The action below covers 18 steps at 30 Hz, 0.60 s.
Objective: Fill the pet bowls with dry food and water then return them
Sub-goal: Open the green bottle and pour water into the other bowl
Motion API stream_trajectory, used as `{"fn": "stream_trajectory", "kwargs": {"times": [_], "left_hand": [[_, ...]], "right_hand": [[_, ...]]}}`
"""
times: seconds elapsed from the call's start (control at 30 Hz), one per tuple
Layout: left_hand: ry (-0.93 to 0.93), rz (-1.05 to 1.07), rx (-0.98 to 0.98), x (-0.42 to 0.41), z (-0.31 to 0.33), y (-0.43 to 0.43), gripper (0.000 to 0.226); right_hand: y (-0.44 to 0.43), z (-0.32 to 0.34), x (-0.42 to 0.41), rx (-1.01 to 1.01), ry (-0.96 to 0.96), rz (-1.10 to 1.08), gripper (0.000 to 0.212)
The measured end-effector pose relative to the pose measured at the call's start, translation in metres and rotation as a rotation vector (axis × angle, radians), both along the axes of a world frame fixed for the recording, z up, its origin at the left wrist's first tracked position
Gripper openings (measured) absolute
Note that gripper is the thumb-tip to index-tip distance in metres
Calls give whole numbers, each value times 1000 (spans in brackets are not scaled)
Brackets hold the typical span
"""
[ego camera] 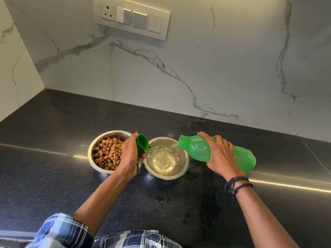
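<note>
Two steel pet bowls stand side by side on the black counter. The left bowl (93, 154) holds brown dry food. The right bowl (184, 163) holds clear water. My right hand (221, 154) grips a green plastic bottle (197, 149), tipped on its side with its mouth over the right bowl's rim, and water runs from it into the bowl. My left hand (129, 154) hovers over the gap between the bowls and holds the green bottle cap (142, 145).
The black granite counter (53, 176) meets a white marble wall at the back and left. A switch panel (133, 18) with a socket sits high on the wall. Wet patches (211, 203) mark the counter in front of the water bowl.
</note>
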State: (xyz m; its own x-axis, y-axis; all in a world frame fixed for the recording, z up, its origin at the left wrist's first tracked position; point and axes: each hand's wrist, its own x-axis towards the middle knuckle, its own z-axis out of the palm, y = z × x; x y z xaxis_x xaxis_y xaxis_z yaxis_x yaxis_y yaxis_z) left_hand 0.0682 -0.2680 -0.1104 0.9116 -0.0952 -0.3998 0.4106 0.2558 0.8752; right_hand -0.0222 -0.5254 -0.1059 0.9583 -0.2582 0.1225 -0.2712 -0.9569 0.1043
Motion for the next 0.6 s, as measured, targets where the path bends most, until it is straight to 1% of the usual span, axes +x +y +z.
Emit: {"fn": "stream_trajectory", "kwargs": {"times": [0.33, 0.6], "left_hand": [[-3, -11, -8, 2, -6, -1, 24], [-6, -14, -2, 4, -9, 0, 26]], "right_hand": [[2, 3, -1, 14, 13, -11, 104], [2, 1, 0, -22, 7, -7, 105]]}}
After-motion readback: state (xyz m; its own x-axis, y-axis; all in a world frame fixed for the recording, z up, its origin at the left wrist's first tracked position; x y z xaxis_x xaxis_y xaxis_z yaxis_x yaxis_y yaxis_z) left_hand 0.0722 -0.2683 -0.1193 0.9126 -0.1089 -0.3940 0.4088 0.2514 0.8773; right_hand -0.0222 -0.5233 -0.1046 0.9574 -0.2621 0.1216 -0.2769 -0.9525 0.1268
